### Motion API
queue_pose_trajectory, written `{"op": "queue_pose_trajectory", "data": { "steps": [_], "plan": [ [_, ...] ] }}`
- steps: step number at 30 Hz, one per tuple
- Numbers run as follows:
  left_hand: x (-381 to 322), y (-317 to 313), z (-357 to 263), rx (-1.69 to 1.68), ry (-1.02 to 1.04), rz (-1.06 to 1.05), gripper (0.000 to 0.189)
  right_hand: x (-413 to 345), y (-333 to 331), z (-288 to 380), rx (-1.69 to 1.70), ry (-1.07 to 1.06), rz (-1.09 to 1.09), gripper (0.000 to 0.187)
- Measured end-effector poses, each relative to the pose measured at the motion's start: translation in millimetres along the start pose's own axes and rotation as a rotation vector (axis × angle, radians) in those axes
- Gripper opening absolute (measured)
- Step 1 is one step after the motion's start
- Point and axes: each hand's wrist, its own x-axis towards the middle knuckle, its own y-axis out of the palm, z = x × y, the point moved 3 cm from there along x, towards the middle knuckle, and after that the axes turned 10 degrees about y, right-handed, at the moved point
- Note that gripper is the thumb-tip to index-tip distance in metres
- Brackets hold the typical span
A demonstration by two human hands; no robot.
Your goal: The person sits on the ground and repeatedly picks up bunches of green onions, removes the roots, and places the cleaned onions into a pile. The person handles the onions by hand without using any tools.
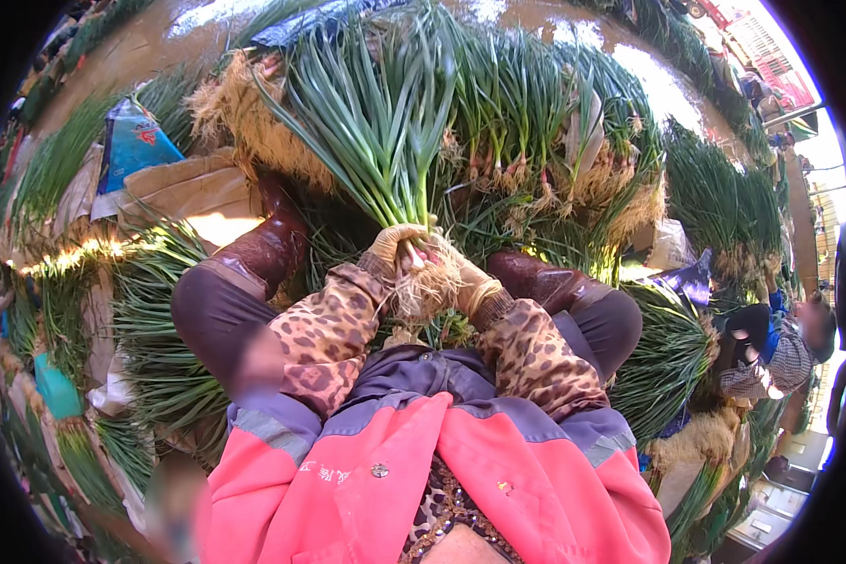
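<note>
A bunch of green onions (388,141) stands upright before me, leaves up and bulbs and pale roots (426,282) down. My left hand (393,245), in a pale work glove, is wrapped around the lower stems. On the other side of the bulbs, my right hand (471,271), also gloved, grips the bunch at the roots; some of its fingers are hidden. More onions (515,120) are heaped just beyond the hands, with reddish bulbs and roots hanging toward me. Loose green leaves (338,240) lie between my brown boots (282,229).
Onion piles flank me at left (169,331) and right (659,352). At the left lie brown sacking (190,187) and a blue printed bag (137,144). Another person (782,345) sits at far right. Wet ground (536,21) shows beyond the heap.
</note>
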Motion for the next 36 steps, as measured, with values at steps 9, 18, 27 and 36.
{"op": "queue_pose_trajectory", "data": {
  "steps": [9, 18, 27, 36],
  "plan": [
    [10, 6, 6, -0.341, -0.111, 0.072, 0.054, -7, -42, 20, -0.724, -0.18, -0.248, 0.031],
    [-22, 38, -16, 0.374, -0.183, 0.128, 0.032, -1, -4, 74, -0.97, -0.125, 0.012, 0.063],
    [-17, -44, -18, 1.118, -0.299, -0.38, 0.027, -181, 136, 389, -0.249, -0.671, 0.315, 0.014],
    [-43, 65, -19, 0.39, -0.21, 0.242, 0.02, -131, 43, 157, -1.055, -0.702, -0.704, 0.034]
  ]
}}
